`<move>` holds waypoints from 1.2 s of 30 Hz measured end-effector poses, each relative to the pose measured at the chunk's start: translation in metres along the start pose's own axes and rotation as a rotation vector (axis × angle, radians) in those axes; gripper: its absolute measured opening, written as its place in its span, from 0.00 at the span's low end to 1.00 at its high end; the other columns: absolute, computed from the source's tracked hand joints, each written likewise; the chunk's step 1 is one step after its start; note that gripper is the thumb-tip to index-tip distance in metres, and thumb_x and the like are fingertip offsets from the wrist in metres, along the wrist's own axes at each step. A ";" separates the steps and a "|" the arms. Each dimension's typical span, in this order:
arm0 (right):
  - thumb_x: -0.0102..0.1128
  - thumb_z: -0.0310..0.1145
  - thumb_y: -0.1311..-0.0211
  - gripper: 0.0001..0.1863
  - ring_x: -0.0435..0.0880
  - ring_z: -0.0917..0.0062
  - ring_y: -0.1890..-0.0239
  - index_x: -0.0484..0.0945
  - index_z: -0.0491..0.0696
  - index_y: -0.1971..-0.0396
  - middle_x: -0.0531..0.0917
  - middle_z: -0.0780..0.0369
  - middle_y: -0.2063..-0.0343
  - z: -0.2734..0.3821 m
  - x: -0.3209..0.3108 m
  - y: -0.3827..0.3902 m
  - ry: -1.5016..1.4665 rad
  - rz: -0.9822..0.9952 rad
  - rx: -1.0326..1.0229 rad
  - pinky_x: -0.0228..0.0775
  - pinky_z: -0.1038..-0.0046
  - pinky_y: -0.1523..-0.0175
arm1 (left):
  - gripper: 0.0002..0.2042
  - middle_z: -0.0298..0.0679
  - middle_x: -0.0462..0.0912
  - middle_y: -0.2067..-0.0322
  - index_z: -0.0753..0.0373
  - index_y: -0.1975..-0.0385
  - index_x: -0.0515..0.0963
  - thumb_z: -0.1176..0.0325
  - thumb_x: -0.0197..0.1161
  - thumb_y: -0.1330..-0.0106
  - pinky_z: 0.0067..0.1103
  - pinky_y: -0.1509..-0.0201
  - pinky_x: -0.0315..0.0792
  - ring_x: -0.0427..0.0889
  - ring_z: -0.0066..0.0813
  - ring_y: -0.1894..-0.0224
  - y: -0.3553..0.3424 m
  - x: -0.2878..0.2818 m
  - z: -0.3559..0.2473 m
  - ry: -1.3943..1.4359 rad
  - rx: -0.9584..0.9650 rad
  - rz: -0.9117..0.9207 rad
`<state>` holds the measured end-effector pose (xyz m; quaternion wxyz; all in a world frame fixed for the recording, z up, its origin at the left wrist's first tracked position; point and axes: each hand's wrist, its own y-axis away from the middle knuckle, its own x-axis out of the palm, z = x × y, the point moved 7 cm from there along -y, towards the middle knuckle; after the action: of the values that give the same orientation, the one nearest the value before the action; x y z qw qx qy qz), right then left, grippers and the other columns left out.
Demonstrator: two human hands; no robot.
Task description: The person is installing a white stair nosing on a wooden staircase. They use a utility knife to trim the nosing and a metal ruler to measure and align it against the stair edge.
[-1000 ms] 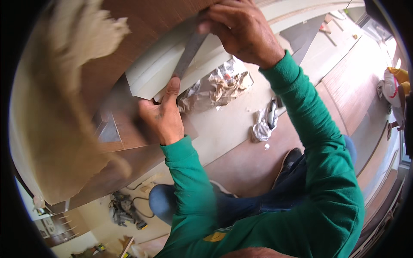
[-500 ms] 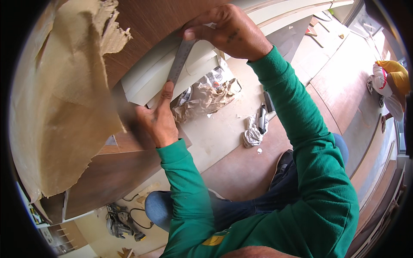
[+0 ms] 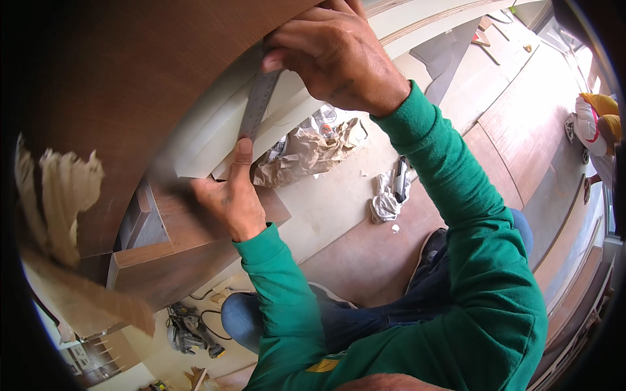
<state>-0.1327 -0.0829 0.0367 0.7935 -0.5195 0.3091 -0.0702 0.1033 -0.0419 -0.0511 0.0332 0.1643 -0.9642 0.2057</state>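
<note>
A grey steel ruler (image 3: 258, 104) slants between my hands beside the edge of a brown wood-grain panel (image 3: 163, 58). My right hand (image 3: 342, 62) grips its upper end, thumb bent over it and fingers against the panel. At the lower end, the thumb of my left hand (image 3: 231, 199) presses on the ruler; the other fingers are blurred and partly hidden under the panel. Pale boards (image 3: 225, 127) lie behind the ruler. Torn brown paper (image 3: 68, 195) hangs at the far left.
Crumpled paper (image 3: 313, 150) lies on the floor past the ruler. A utility knife (image 3: 400, 179) rests on another wad (image 3: 386, 207). A corded power tool (image 3: 189, 329) sits at lower left, below a brown cabinet piece (image 3: 182, 260). Another person (image 3: 596, 124) is at far right.
The big sheet of brown paper at the left has dropped down and away, baring more of the panel. Both hands still hold the ruler, shifted slightly left and down in view.
</note>
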 end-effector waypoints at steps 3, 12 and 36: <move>0.72 0.38 0.29 0.07 0.80 0.62 0.42 0.86 0.51 0.62 0.88 0.62 0.57 0.005 -0.003 -0.002 0.120 0.104 0.024 0.63 0.55 0.32 | 0.33 0.49 0.85 0.42 0.73 0.37 0.78 0.71 0.88 0.41 0.32 0.32 0.80 0.86 0.37 0.43 -0.001 -0.002 -0.001 0.000 0.008 0.013; 0.74 0.42 0.28 0.13 0.92 0.64 0.62 0.94 0.49 0.53 0.93 0.57 0.64 -0.019 -0.009 -0.009 -0.222 0.163 0.184 0.83 0.62 0.55 | 0.35 0.50 0.84 0.40 0.73 0.35 0.75 0.72 0.87 0.40 0.32 0.29 0.78 0.84 0.39 0.40 -0.003 -0.001 0.001 -0.118 -0.015 0.017; 0.70 0.32 0.30 0.04 0.84 0.65 0.55 0.86 0.49 0.61 0.87 0.63 0.65 -0.002 -0.006 0.002 0.016 0.037 0.026 0.69 0.59 0.41 | 0.39 0.50 0.84 0.40 0.74 0.33 0.74 0.73 0.89 0.43 0.34 0.29 0.79 0.85 0.40 0.41 0.003 0.006 0.000 0.031 0.009 -0.048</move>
<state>-0.1383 -0.0811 0.0372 0.7990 -0.5027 0.3240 -0.0635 0.0970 -0.0410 -0.0515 0.0525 0.1843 -0.9583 0.2118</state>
